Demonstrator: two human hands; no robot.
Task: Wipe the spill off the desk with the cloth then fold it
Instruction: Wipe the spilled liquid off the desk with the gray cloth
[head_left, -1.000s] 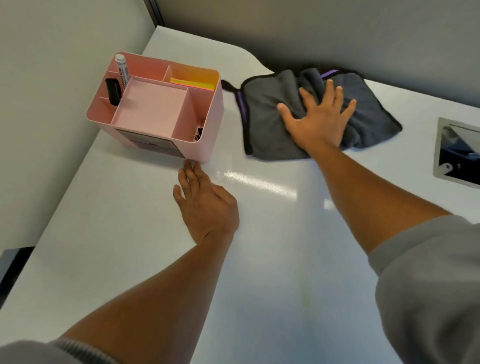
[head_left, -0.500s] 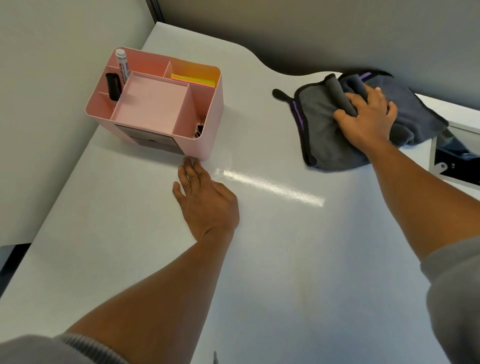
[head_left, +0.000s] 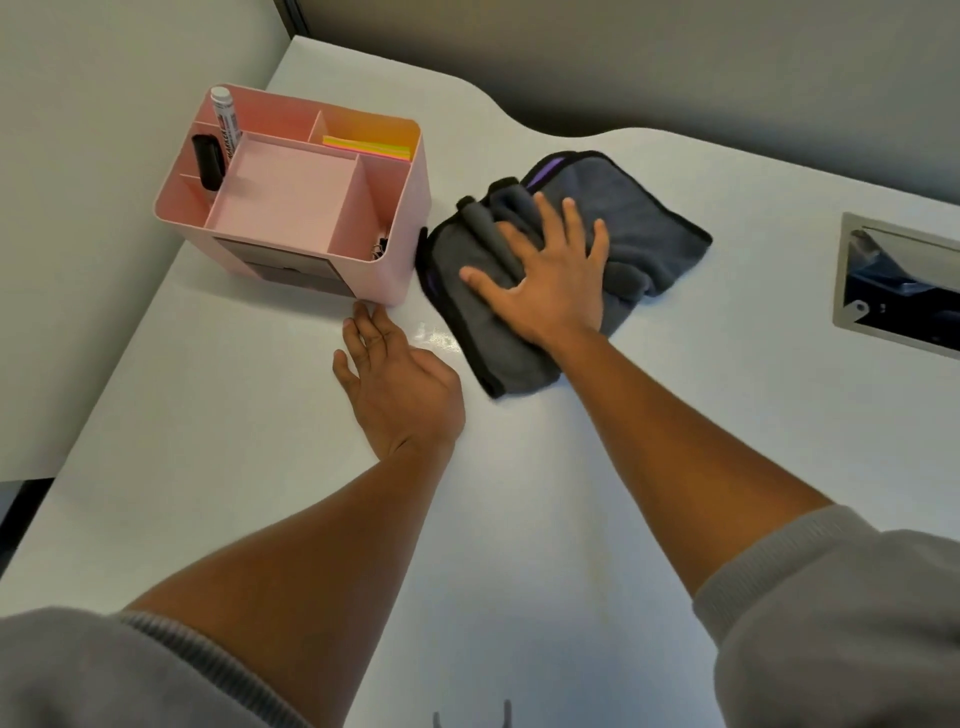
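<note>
Head view, cloth: a dark grey microfibre cloth with black edging and a purple strip (head_left: 550, 260) lay bunched on the white desk top (head_left: 260, 441), at about one o'clock from the middle of the picture, its left edge just beside the pink organiser.
Head view, right hand: the right hand (head_left: 545, 280) lay flat on the cloth, fingers spread apart, palm pressing down; it gripped nothing, only bore on the fabric.
Head view, left hand: the left hand (head_left: 400, 384) rested open on the bare desk at about eleven o'clock, fingers loosely together, fingertips near the organiser's front corner, holding nothing.
Head view, spill: a wet glint (head_left: 436, 339) showed on the desk between the left hand and the cloth's near edge; how much liquid remained could not be told.
Head view, surroundings: a pink plastic desk organiser with compartments (head_left: 395, 249) stood at eleven o'clock, with a white marker pen (head_left: 224, 119) upright in its far left compartment; a grey metal cable hatch (head_left: 852, 270) sat at three o'clock.
Handling, judged: the cloth looked soft, light and limp, likely to ruck under a sliding palm, so flat pressure suited wiping.
Hold, judged: for folding, pinching two corners along the black edging seemed best.
</note>
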